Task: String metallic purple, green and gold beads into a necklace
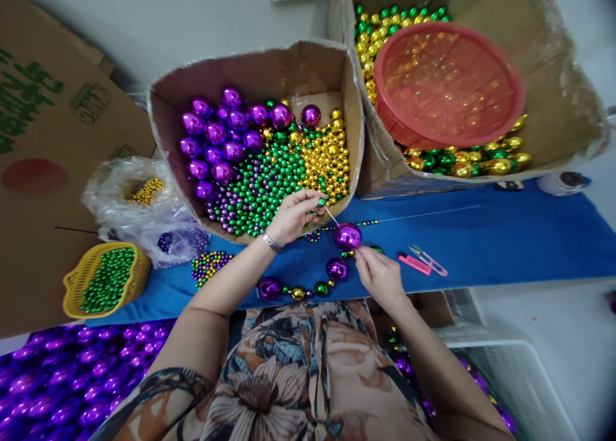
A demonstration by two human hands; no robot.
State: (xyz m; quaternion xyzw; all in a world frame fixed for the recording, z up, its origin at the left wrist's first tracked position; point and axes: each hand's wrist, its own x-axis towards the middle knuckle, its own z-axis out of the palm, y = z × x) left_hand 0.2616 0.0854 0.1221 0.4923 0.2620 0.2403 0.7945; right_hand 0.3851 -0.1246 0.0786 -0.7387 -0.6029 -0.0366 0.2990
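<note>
My left hand [294,217] pinches a small green bead [321,202] at the upper end of a thin needle-like rod [331,215]. The rod's lower end meets a large shiny purple bead [347,236]. Right at that bead's lower edge, the fingers of my right hand [381,275] are closed on the bead string. From there the string curves left across the blue cloth [481,248], with a purple bead [336,269], a green bead [321,289], a gold bead [298,293] and another purple bead [269,288].
A cardboard box [255,62] of loose beads stands ahead. Another box [553,107] holds a red basin [447,85]. A yellow basket [139,277] of green beads sits left; a pink cutter [414,263] and small snips [428,260] lie right. A thin line [428,214] trails rightward.
</note>
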